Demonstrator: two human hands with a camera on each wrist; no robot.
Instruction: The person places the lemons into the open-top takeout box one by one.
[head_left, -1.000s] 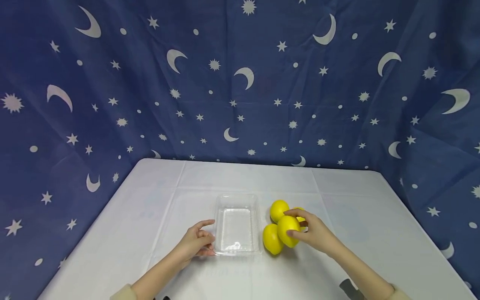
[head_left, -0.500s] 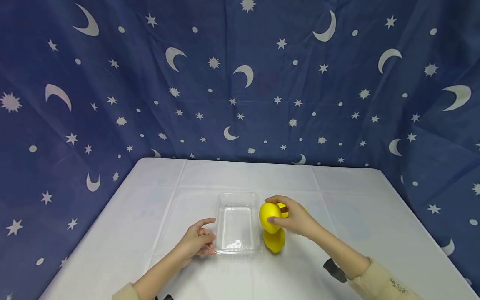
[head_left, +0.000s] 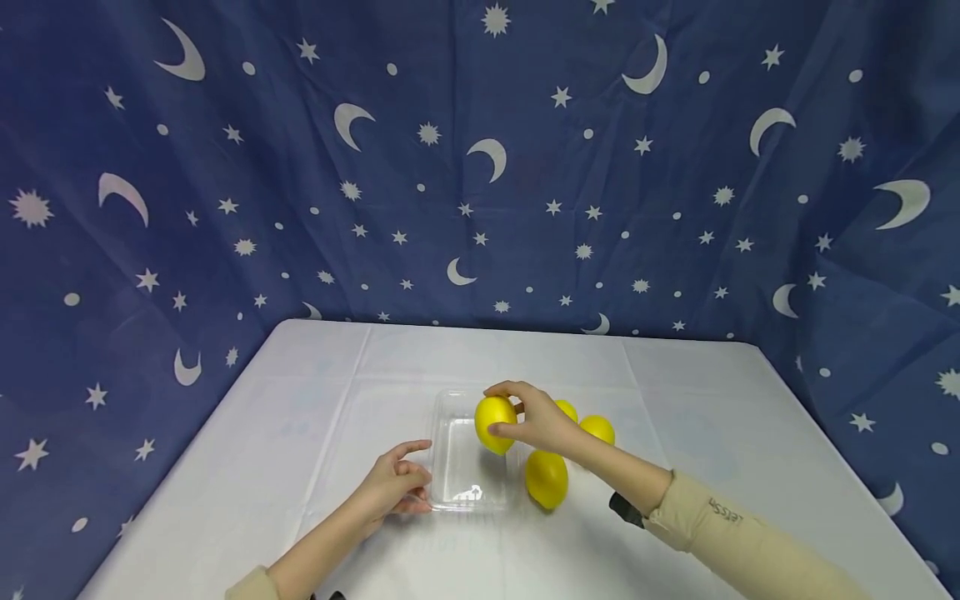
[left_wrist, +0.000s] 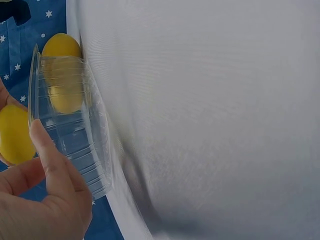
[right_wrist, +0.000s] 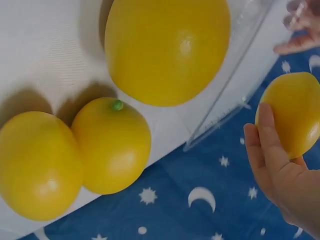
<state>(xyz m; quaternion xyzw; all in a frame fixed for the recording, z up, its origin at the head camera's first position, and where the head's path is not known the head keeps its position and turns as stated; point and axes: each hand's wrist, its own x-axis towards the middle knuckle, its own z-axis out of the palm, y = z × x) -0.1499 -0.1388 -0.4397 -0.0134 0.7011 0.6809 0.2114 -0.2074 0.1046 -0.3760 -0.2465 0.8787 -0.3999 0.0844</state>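
My right hand (head_left: 543, 423) holds a yellow lemon (head_left: 495, 422) above the right part of a clear plastic box (head_left: 472, 505). In the right wrist view the fingers (right_wrist: 272, 142) wrap round this lemon (right_wrist: 295, 110). At the box's left edge, my left hand (head_left: 388, 485) grips the rim with thumb and fingers; the left wrist view shows a fingertip (left_wrist: 37, 129) against the clear wall (left_wrist: 75, 135). Right of the box lie a near lemon (head_left: 546, 479), another lemon (head_left: 597, 429) and a lemon (head_left: 566, 409) partly behind the right hand. One shows a green stub (right_wrist: 117, 105).
A white cloth (head_left: 375, 358) covers the table. Behind it and at both sides hangs a blue curtain (head_left: 525, 167) with moons and stars. The right forearm in a beige sleeve (head_left: 735, 533) reaches across the table's right front.
My right hand has lifted the lemon from the group and carried it left, over the box. The left hand and the box have stayed in place.
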